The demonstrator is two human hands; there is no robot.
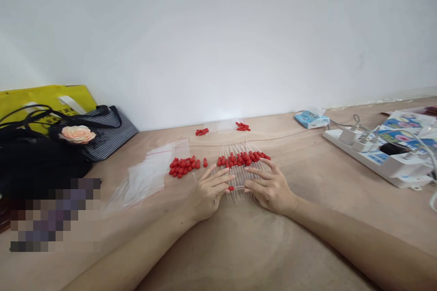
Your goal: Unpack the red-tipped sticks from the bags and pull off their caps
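Above the wooden table, my left hand [210,192] pinches a red rubber bulb [231,188]. A thin clear dropper tube [239,187] runs sideways from the bulb to my right hand [271,186], whose fingertips close on it. Whether the tube sits inside the bulb is too small to tell. Just beyond and under my fingers lies a row of clear droppers with red bulbs [246,158], their tubes side by side. A pile of loose red bulbs [184,166] rests to the left of my left hand.
Clear zip bags [146,177] lie flat on the left. Two small red bulb groups [202,132] [242,126] sit near the wall. A blue tissue pack [312,119] and a white power strip [375,159] with cables are at right. Bags [109,132] stand far left.
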